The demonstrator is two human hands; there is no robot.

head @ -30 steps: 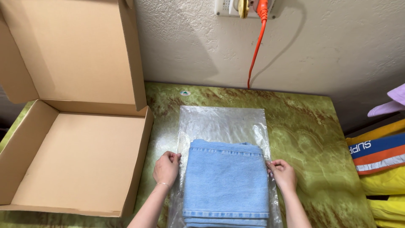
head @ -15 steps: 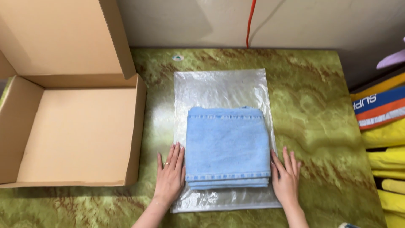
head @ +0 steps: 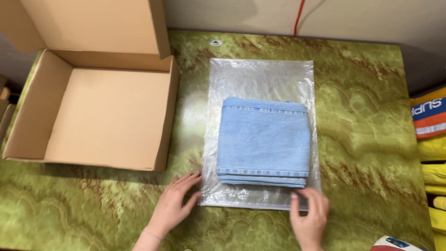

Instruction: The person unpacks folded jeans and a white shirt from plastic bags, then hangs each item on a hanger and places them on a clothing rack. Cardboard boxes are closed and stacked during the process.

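the folded light-blue denim [head: 263, 142] lies inside a clear plastic bag [head: 260, 79], which rests flat on a green marbled table [head: 362, 116]; the garment fills the lower part of the bag, its stacked folded edges facing the near end, while the far part of the bag is flat and shiny. the left hand [head: 174, 204] lies palm down on the table at the bag's near left corner, fingers spread and loose, the fingertips [head: 194, 179] touching or just at the plastic edge (hard to tell which), gripping nothing. the right hand [head: 309, 214] sits at the bag's near right corner, its fingers bent down onto the bottom strip of the plastic; it presses or pinches that edge, though whether it truly clasps the plastic cannot be told from here. an open cardboard box [head: 100, 116] stands just left of the bag, near it but not touching, its lid [head: 93, 25] raised upright at the far side. an orange cable [head: 299, 16] hangs down the wall behind the table. at the right edge, beyond the table, lie yellow and orange-blue packages [head: 429, 139], and a small white, red and blue object [head: 395, 244] peeks in at the bottom right corner.
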